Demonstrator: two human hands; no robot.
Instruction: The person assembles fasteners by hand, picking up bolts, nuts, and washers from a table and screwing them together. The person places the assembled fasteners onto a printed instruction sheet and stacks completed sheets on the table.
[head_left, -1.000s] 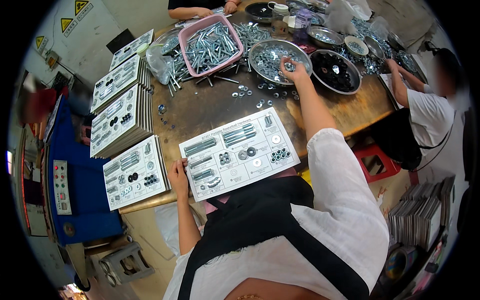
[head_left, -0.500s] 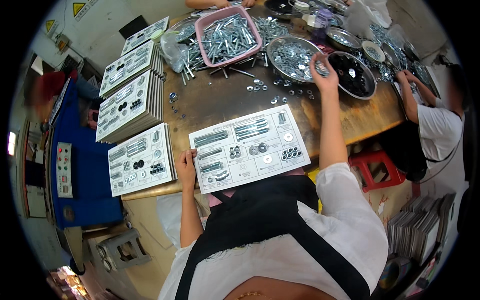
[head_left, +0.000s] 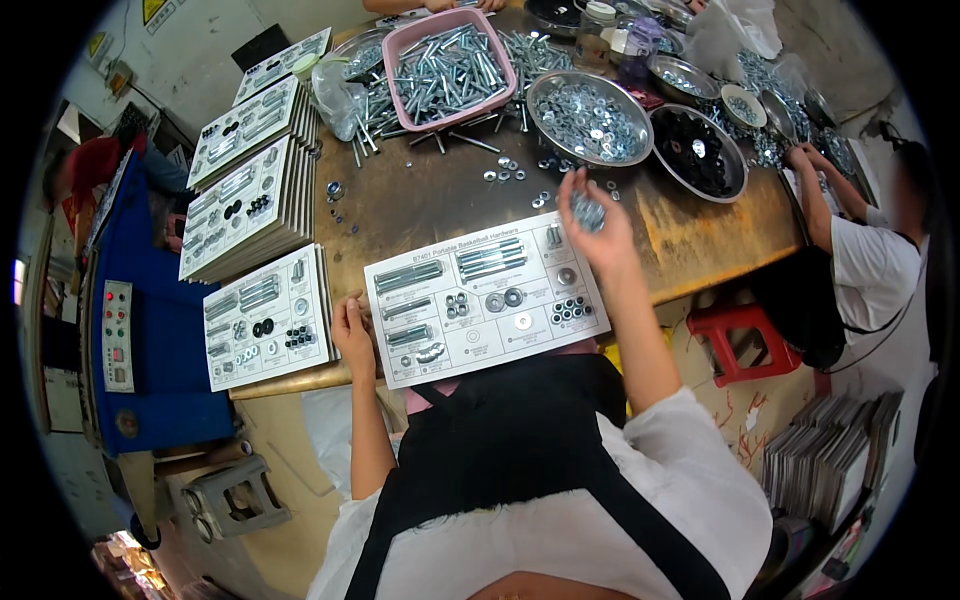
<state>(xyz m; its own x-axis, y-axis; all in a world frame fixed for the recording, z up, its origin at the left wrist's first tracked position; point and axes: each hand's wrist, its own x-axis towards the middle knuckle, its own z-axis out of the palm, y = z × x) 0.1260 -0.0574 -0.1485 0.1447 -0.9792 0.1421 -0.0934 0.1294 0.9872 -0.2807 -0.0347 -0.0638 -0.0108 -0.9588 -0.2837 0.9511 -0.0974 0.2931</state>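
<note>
A white printed hardware card point(head_left: 480, 355), covered with bolts, nuts and washers in outlined boxes, rests tilted at the table's near edge in front of me. My left hand point(head_left: 353, 338) grips its left edge, the fingers mostly behind the card. Above the card's upper right corner, my right hand point(head_left: 607, 243) is cupped with several silver washers point(head_left: 588, 212) in its palm and fingers. Just beyond that hand stands a steel bowl of washers point(head_left: 590, 118). To its right is another bowl, holding black parts point(head_left: 692, 150) with a few silver pieces on top.
Stacks of similar cards point(head_left: 245, 210) line the table's left side, with another card stack point(head_left: 265, 330) nearer. A pink basket of bolts point(head_left: 448, 72) sits at the back. Loose washers point(head_left: 505, 170) dot the tabletop. A co-worker point(head_left: 860, 240) works at right, beside a red stool point(head_left: 735, 345).
My right hand has come back from between the two bowls to the card's upper right corner, and washers now show in it. My left hand stays on the card's edge.
</note>
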